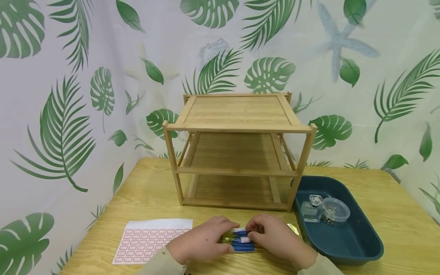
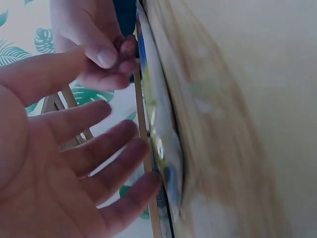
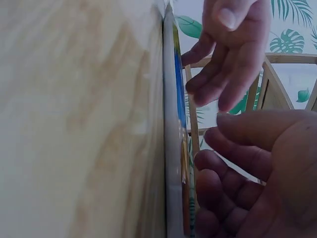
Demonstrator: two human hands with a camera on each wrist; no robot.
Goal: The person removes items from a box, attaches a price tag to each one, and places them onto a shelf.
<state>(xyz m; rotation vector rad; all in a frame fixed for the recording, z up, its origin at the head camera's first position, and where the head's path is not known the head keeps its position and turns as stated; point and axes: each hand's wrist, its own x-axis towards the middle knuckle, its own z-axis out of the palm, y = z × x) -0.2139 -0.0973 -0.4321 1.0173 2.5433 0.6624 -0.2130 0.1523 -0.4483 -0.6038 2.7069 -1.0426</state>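
Observation:
A flat, shiny blue and yellow packet lies on the table between the two hands. On it sits a small white label with a red border. My left hand is at the packet's left end, its fingers spread apart in the left wrist view. At the packet's right part, my right hand has its thumb and fingertips right beside the label. Its fingers are loosely curled in the right wrist view, and nothing shows between them. Part of the packet is hidden by the hands.
A sheet of red-bordered labels lies to the left, partly under my left forearm. Behind the hands stands a three-tier wooden rack. On the right, a dark teal tray holds a glass bottle and a round clear container.

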